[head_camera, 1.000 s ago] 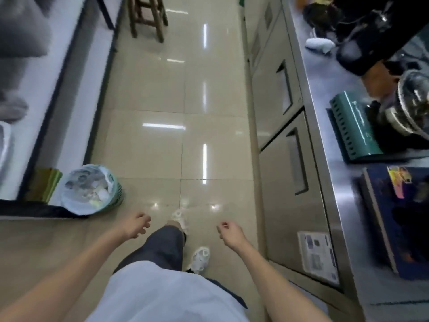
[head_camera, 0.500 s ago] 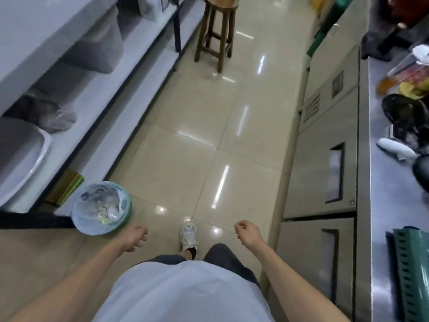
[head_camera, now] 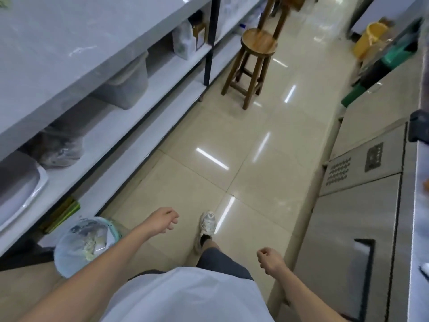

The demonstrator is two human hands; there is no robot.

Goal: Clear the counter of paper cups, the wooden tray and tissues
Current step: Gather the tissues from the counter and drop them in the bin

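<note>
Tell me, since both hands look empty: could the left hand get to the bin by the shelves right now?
Probably yes. The left hand hangs loosely curled just right of the lined bin, with only bare floor between them; a short bend would likely be needed.

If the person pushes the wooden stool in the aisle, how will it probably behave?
The wooden stool looks tall and narrow, so a push near the seat may tip it. The glossy tiled floor might let the legs slide if pushed low. It seems rigid, solid wood, probably moderately heavy.

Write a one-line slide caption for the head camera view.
Empty-handed, left hand and right hand loose, a person walks a tiled aisle past a lined waste bin toward a wooden stool.
</note>
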